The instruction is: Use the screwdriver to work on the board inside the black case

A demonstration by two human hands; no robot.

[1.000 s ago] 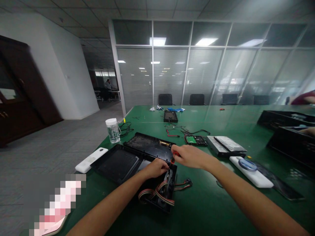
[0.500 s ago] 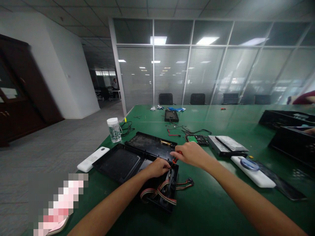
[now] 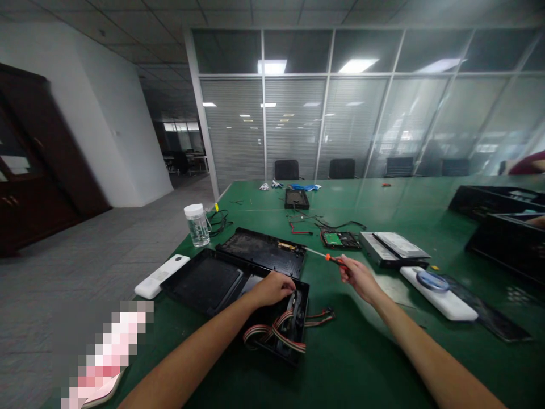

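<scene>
A screwdriver (image 3: 330, 258) with a red and black handle is gripped in my right hand (image 3: 356, 277), its shaft pointing left toward a black cover panel (image 3: 259, 250). The shaft is clear of the part under my left hand. My left hand (image 3: 276, 288) reaches into the open black plastic casing (image 3: 200, 278), fingers pinched together near its right inner wall. Whatever the pinch holds is too small to make out. Striped ribbon cables (image 3: 272, 335) spill over the casing's near end, and a connector end lies on the green table to the right.
On the green table (image 3: 357, 352), a lidded bottle (image 3: 198, 226) and a white power bank (image 3: 162, 276) stand left. Rightward are a green circuit board (image 3: 336, 240), stacked drives (image 3: 394, 250), another white device (image 3: 438, 295) and black cases (image 3: 506, 244). Someone's sleeve (image 3: 528, 165) shows far right.
My right hand has drawn back to the right from the casing and turned the screwdriver from pointing down to nearly level. My left hand stays in place at the casing.
</scene>
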